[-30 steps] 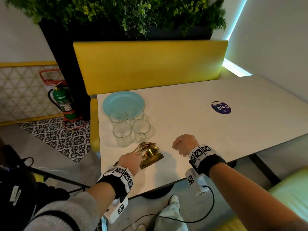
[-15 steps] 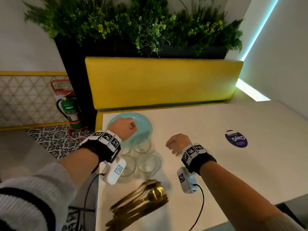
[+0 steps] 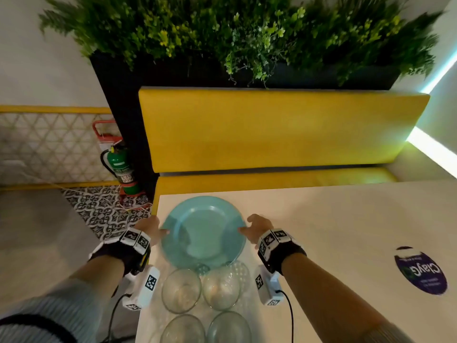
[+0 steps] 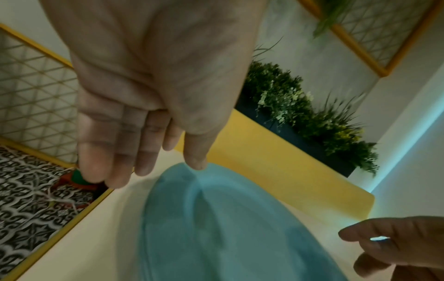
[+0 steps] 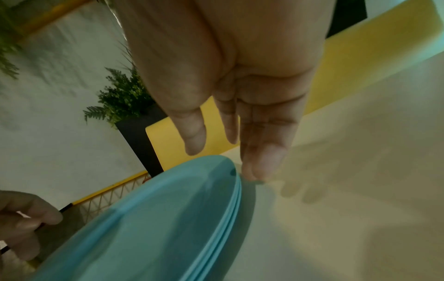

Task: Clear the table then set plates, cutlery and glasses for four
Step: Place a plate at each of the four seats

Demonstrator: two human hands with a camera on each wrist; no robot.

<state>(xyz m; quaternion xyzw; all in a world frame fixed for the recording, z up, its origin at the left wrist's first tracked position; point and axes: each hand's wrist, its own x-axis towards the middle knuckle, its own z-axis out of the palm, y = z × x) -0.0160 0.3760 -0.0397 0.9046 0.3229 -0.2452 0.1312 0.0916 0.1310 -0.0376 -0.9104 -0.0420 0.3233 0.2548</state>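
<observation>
A stack of turquoise plates [image 3: 202,231] lies at the far left of the white table [image 3: 333,219]. My left hand [image 3: 150,229] is at the stack's left rim and my right hand [image 3: 254,227] at its right rim. In the left wrist view the left hand [image 4: 156,171] has straight fingers, and its thumb tip touches the plate rim [image 4: 216,218]. In the right wrist view the right hand [image 5: 228,157] has straight fingers whose tips reach the table beside the layered plate edges [image 5: 144,228]. Several clear glasses [image 3: 181,290] stand just on my side of the plates.
A yellow bench [image 3: 272,134] runs along the table's far side, under a dark planter of greenery [image 3: 235,33]. A green fire extinguisher [image 3: 121,167] stands on the tiled floor to the left. A purple sticker [image 3: 420,273] marks the table at right.
My left hand has left the gold cutlery and both hands have gone forward to the plate stack's rims. The head view has moved forward too, so the cutlery is out of sight.
</observation>
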